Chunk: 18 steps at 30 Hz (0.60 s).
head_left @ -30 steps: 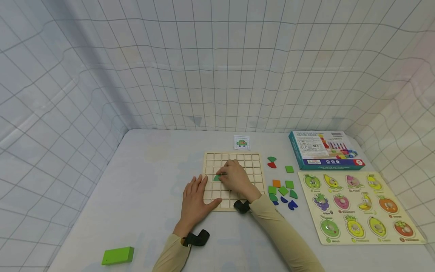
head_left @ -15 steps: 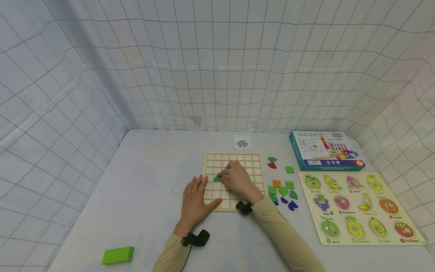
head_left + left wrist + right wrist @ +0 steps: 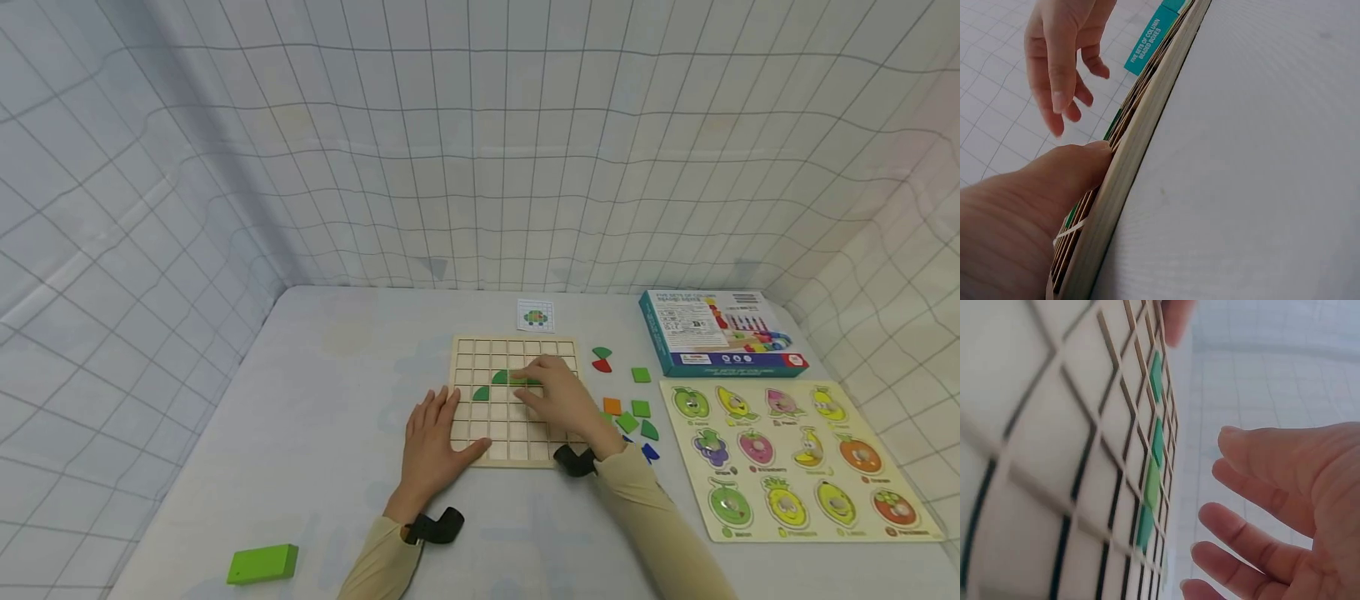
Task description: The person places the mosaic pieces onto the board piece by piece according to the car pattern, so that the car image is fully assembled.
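My left hand (image 3: pixel 432 443) lies flat on the left edge of a wooden grid board (image 3: pixel 497 451), thumb on its near rim. In the head view my right hand (image 3: pixel 558 400) is over the board's right half. The right wrist view shows that hand (image 3: pixel 1279 519) with fingers spread from the thumb, holding nothing, apart from the board. A dark green quarter-circle tile (image 3: pixel 481 393) sits in a left cell. One row farther back is another quarter-circle tile (image 3: pixel 500 377). Beside it, partly hidden by the right hand, are a light green tile (image 3: pixel 1152 482) and a dark green tile (image 3: pixel 1145 526).
A pattern card (image 3: pixel 536 316) lies behind the board. Loose tiles lie to its right, among them an orange square (image 3: pixel 612 406) and a red wedge (image 3: pixel 602 365). Farther right are a box (image 3: pixel 723 333) and a fruit puzzle (image 3: pixel 798 458). A green block (image 3: pixel 262 564) lies front left.
My right hand has let go of the left quarter-circle tile and moved right, its fingers opening. Tiles it covered in the row behind now show. My left hand has stayed in place.
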Tool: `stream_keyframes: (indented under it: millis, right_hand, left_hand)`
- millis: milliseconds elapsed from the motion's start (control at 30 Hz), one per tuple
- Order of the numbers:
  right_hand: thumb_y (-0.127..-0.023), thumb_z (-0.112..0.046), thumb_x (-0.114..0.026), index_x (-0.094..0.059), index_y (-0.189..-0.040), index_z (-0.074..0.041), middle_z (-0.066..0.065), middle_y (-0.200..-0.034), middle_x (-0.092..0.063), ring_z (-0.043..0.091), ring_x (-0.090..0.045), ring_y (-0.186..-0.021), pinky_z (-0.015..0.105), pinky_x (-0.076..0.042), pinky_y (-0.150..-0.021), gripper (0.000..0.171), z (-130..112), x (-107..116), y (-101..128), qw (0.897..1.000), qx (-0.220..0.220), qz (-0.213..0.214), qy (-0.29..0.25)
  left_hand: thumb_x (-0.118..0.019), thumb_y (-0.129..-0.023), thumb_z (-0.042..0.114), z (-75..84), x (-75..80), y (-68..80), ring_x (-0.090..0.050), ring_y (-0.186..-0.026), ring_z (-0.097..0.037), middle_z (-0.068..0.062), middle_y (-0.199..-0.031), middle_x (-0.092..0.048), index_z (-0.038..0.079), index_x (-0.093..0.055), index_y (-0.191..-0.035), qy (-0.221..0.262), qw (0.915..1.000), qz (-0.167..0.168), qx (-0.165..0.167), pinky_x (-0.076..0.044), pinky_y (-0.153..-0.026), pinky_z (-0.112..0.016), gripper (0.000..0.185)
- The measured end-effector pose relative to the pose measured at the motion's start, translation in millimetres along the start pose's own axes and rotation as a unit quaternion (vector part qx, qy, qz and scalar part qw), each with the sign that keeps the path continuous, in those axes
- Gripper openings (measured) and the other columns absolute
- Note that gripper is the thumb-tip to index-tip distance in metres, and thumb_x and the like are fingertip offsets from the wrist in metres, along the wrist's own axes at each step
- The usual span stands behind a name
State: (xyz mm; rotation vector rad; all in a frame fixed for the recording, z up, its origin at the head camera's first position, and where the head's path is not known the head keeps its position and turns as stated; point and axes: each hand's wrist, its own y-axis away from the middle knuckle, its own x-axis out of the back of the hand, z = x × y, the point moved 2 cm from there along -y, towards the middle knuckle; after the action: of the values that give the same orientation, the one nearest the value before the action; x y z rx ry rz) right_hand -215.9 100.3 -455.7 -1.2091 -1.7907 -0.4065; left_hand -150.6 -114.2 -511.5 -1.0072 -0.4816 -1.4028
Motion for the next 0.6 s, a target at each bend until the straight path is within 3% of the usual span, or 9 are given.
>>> stream_keyframes:
  millis: [267,600]
  right_hand:
    - [-0.088,-0.016,-0.069,-0.073,-0.096,-0.007,0.003,-0.092,-0.064,0.023,-0.057,-0.089,0.040,-0.048,-0.075,0.013,35.6,31.8,28.1,0.999,-0.048,0.015,-0.008]
    - [-0.083,-0.017,-0.073,-0.071,-0.093,-0.008,0.001,-0.084,-0.057,0.019,-0.050,-0.076,0.033,-0.046,-0.067,0.013,66.9,48.2,54.7,0.989,-0.142,-0.043,-0.019]
  left_hand:
    - [-0.070,-0.078,0.053,0.0,1.6,0.1,-0.021,-0.138,-0.036,-0.018,-0.147,-0.034,0.003,-0.039,-0.144,-0.004,1.0000,-0.005,0.007,-0.015,-0.109,-0.051,0.089]
    - [-0.070,-0.078,0.052,0.1,-0.9,-0.4,-0.019,-0.138,-0.036,-0.018,-0.148,-0.033,0.003,-0.038,-0.145,0.000,0.9999,-0.007,0.008,-0.013,-0.109,-0.051,0.089]
